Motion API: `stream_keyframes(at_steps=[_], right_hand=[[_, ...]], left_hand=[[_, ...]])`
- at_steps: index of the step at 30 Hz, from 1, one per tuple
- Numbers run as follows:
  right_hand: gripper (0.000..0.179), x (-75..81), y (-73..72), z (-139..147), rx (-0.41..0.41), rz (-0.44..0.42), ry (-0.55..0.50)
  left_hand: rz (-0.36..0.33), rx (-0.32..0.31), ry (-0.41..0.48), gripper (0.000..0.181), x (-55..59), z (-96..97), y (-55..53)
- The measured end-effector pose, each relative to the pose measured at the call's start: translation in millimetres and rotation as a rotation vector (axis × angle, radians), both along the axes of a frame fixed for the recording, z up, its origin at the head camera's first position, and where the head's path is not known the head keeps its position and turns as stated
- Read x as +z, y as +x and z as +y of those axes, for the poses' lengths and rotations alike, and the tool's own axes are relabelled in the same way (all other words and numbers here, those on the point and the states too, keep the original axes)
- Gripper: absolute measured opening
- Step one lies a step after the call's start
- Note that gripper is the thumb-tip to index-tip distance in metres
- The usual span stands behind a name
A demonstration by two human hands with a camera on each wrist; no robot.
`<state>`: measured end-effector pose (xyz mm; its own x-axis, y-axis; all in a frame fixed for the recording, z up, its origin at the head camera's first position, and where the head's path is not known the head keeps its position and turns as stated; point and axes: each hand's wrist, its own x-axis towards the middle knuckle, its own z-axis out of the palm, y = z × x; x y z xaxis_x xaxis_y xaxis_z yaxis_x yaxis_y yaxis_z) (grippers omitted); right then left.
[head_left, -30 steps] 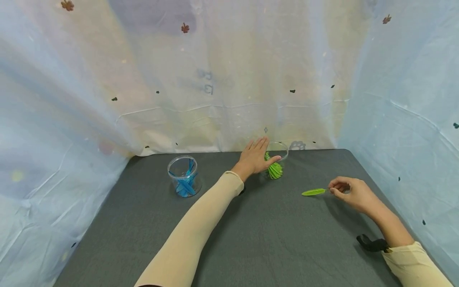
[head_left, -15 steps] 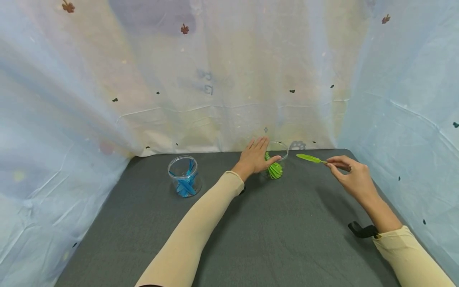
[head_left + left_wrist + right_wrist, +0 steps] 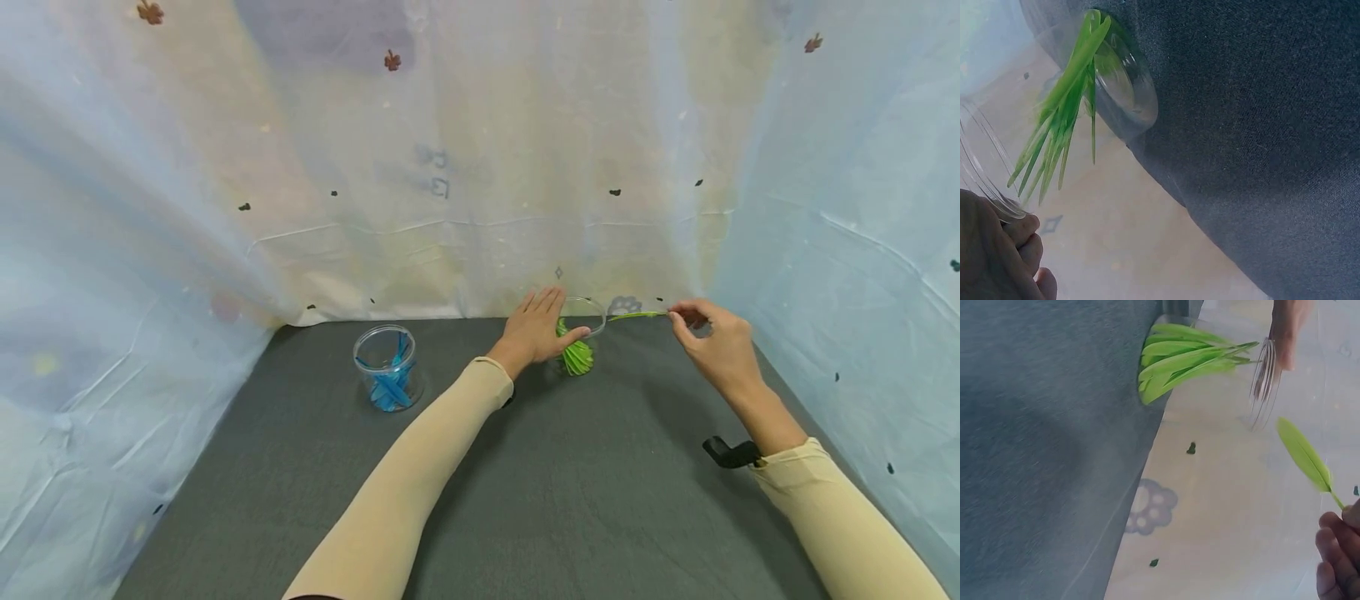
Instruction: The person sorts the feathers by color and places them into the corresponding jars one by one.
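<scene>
My right hand (image 3: 716, 337) pinches a slim green feather (image 3: 1302, 453) by its quill, vane pointing left. In the head view the feather shows almost edge-on, its tip close to the rim of a clear jar (image 3: 602, 315). Several green feathers (image 3: 1063, 112) lean together inside that jar, quills up near its mouth. Against the jar's left side rests my left hand (image 3: 534, 327), fingers straight and thumb spread across the front. In the left wrist view its fingertips are right at the rim. The hand hides the jar's left part in the head view.
A second clear jar (image 3: 356, 358) with several blue feathers (image 3: 392, 387) stands on the left of the dark grey table (image 3: 585, 500). A patterned pale curtain (image 3: 495, 167) rises right behind the table's back edge and along both sides.
My right hand has lifted the green feather from low over the table, up and to the left, bringing its tip near the jar's rim. My left hand has stayed at the jar.
</scene>
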<state>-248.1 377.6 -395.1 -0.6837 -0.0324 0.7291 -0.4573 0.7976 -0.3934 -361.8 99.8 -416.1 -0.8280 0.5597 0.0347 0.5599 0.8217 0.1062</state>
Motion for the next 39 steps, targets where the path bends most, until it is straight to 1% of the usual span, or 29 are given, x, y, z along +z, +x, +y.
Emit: stream_keyframes(at_steps=[4, 8, 13, 20, 24, 30, 39], right_hand=[[0.011, 2.5, -11.8, -9.4, 0.022, 0.023, -0.014], [0.011, 1.5, -23.3, -18.6, 0.043, 0.022, -0.002], [0.01, -3.6, -36.0, -30.7, 0.051, 0.005, 0.069], [0.01, -12.4, -50.9, -44.3, 0.078, 0.028, 0.156], [0.008, -14.4, -55.6, -51.1, 0.053, 0.037, 0.195], [0.007, -15.2, -61.3, -57.8, 0.007, 0.057, 0.228], [0.012, -20.5, -64.3, -63.1, -0.008, 0.039, 0.239]], left_hand=[[0.0, 0.006, -0.009, 0.096, 1.0, 0.7, 0.9], [0.002, 0.007, -0.014, 0.095, 1.5, 0.9, 1.2], [0.011, 0.008, -0.011, 0.095, -0.3, 1.8, 0.2], [0.016, 0.021, -0.012, 0.096, -1.5, 2.9, 0.0], [0.006, 0.02, -0.007, 0.096, -0.3, 2.7, 1.0], [0.011, 0.02, -0.016, 0.096, 0.3, 3.0, 0.9], [0.023, 0.022, -0.024, 0.096, -1.5, 4.1, 0.1]])
